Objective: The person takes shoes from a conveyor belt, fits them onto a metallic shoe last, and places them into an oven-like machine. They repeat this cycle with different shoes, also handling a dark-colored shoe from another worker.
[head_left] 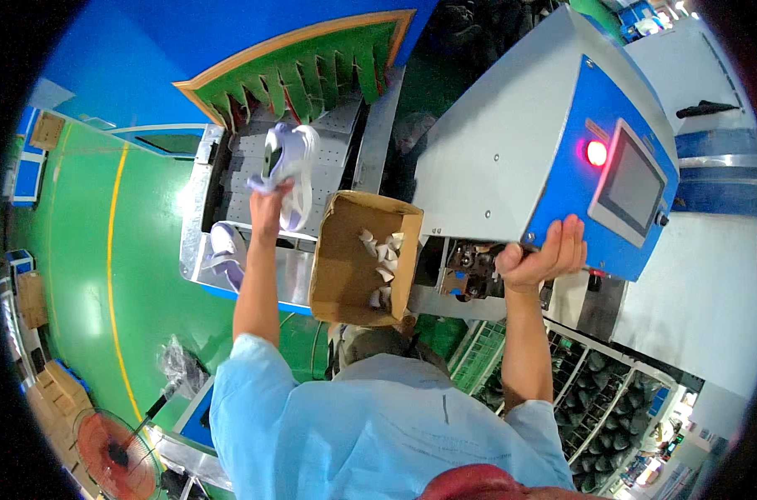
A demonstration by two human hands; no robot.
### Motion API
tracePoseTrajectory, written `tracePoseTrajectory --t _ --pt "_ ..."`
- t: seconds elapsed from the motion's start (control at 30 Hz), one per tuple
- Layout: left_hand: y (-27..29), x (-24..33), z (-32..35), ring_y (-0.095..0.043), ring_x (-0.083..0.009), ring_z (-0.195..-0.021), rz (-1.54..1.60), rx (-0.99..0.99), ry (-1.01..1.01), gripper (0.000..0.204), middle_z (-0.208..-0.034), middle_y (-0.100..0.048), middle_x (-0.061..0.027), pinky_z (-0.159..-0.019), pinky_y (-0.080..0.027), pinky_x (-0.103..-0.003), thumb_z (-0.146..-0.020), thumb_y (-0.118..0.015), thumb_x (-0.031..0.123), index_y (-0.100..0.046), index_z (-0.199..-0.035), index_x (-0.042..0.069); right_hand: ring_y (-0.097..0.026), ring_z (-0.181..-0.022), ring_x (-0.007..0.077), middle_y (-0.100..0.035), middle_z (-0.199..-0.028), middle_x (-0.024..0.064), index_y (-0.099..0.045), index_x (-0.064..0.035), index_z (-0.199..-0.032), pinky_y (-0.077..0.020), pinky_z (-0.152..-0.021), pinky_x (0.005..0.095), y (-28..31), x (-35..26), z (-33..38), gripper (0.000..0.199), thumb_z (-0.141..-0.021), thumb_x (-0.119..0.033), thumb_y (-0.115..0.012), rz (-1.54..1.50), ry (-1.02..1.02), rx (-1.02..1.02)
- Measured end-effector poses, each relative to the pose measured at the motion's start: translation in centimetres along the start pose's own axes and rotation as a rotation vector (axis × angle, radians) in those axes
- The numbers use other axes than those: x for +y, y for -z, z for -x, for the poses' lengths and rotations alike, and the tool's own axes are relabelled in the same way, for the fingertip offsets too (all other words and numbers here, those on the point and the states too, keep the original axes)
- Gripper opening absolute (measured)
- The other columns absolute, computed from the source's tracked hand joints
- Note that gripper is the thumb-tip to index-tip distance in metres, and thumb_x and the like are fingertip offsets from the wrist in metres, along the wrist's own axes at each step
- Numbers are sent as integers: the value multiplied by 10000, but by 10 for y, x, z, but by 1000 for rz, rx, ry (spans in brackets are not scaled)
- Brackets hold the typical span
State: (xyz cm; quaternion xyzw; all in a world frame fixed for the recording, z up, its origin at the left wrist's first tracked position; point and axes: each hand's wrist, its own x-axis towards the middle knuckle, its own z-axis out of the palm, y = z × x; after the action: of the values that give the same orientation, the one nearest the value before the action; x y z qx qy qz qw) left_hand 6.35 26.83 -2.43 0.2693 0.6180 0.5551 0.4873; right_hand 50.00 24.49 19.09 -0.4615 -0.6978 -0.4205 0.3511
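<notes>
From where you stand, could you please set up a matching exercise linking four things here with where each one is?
Things:
1. left hand
2. right hand
3. cardboard box
4. round red lamp

Places:
A. beside the machine's screen
B. gripping the lower edge of the blue and grey machine
C. holding up a white and lilac shoe over the conveyor
D. between the two arms, with small white pieces inside

Pairs: 1-C, 2-B, 3-D, 4-A

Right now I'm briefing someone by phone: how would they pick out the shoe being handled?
Find the grey perforated conveyor below the green fringed curtain. Above it, the left hand holds up a white and lilac sneaker. Unlike the other sneaker lying at the conveyor's near edge, this one is lifted, sole facing the camera.
</notes>
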Motion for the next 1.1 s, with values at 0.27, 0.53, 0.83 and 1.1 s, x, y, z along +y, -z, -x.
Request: tracePoseTrajectory --t 0.27,0.53,0.83,1.1 --pt "-52 56 256 -642 -230 -1142 179 -495 -81 825 -1241 -677 -83 -1006 -509 -404 -673 -947 337 -586 -1330 -7 -355 -1472 348 -406 -1572 216 -341 56 -1532 -215 -1224 485 121 -50 -3 943 -849 -402 -803 -1134 -521 -579" --pt "-131 90 377 -511 -210 -1307 -37 -841 -63 1004 -1450 -553 -97 -1115 -405 -397 -647 -978 164 -449 -1490 34 -640 -1170 267 -629 -1317 161 -454 -28 -1473 -545 -987 429 170 13 70 765 -808 -93 -828 -2123 -1549 -1134" --pt "-167 50 425 -462 -41 -548 -36 -856 530 128 -665 -612 13 -499 -328 -225 -906 -761 134 -723 -881 15 -729 -917 333 -719 -1073 221 -611 46 -1192 -598 -833 511 211 50 215 444 -942 -320 -606 -2304 -2277 -1086" --pt "-182 15 397 -566 -219 -1152 -106 -718 552 620 -1281 -606 -106 -965 -473 -423 -1056 -462 547 -534 -1364 13 -580 -1274 268 -559 -1433 152 -315 -23 -1579 -470 -1048 384 228 84 204 847 -847 -80 -737 -1868 -1550 -1004"
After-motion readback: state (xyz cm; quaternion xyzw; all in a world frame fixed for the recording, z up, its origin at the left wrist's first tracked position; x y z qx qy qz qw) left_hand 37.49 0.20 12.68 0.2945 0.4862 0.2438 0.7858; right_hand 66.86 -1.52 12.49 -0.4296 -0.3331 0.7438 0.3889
